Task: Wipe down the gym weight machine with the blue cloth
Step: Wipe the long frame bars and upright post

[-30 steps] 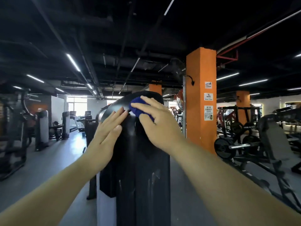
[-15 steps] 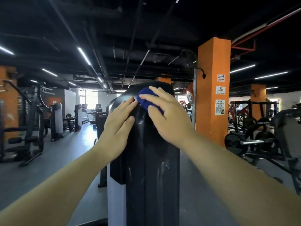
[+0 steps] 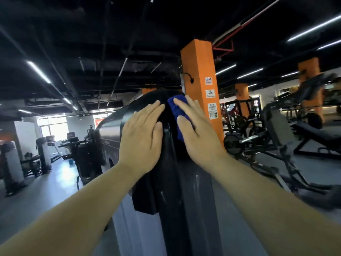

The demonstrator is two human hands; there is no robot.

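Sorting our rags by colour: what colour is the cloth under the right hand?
Blue cloth, pressed under the right hand; the head view shows it.

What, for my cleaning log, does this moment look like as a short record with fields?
machine: black weight machine, tall rounded shroud, close in front of the person
cloth: blue cloth, on the right side of the shroud near its top
right hand: right hand, fingers straight, presses the cloth against the shroud
left hand: left hand, flat on the left side of the top, holds nothing
behind: orange pillar with signs, just right of the machine's top
task state: wiping under way near the top
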